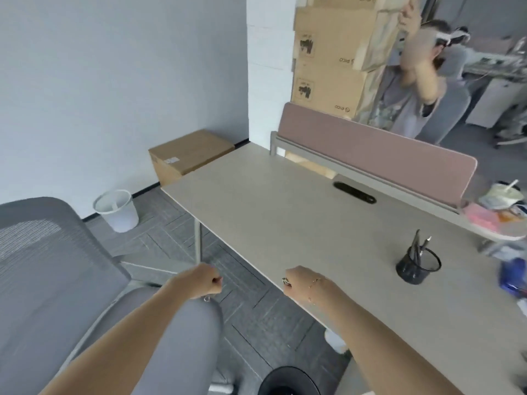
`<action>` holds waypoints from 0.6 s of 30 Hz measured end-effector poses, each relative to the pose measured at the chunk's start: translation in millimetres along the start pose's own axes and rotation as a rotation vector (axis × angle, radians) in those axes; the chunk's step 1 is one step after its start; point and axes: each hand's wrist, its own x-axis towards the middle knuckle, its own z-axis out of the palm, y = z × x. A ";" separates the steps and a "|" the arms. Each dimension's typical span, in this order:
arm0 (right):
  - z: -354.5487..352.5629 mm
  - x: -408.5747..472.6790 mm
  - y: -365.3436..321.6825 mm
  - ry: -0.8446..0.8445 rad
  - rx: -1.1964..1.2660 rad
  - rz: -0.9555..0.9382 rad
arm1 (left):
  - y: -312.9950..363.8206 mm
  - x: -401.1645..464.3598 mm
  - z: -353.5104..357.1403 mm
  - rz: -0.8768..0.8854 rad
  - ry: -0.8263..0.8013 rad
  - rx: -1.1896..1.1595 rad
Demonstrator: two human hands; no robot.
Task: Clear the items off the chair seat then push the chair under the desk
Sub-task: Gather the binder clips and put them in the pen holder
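A grey office chair stands at the left, its mesh back (48, 266) turned toward me and its padded seat (182, 337) below my left forearm. No loose item shows on the visible part of the seat. My left hand (204, 282) is a closed fist over the seat's front edge, and a small metal piece sticks out beneath it. My right hand (299, 283) is also a fist, just above the near edge of the beige desk (285, 223), with a small dark metal thing pinched at its fingers.
A black mesh pen holder (417, 266) stands on the desk at the right, with clutter (502, 206) beyond it. A white waste bin (117, 210) and a cardboard box (191, 155) sit by the wall. Behind the desk's mauve partition (376, 155) sits another person (413, 89).
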 end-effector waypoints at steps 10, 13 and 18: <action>-40.9 -24.8 228.6 0.028 0.030 0.198 | 218.8 131.0 7.9 0.155 -0.049 0.148; -45.1 -33.2 288.4 0.045 0.049 0.247 | 279.1 162.6 10.2 0.206 -0.034 0.181; -46.0 -44.9 359.3 0.033 0.077 0.300 | 360.6 200.1 16.4 0.266 -0.043 0.162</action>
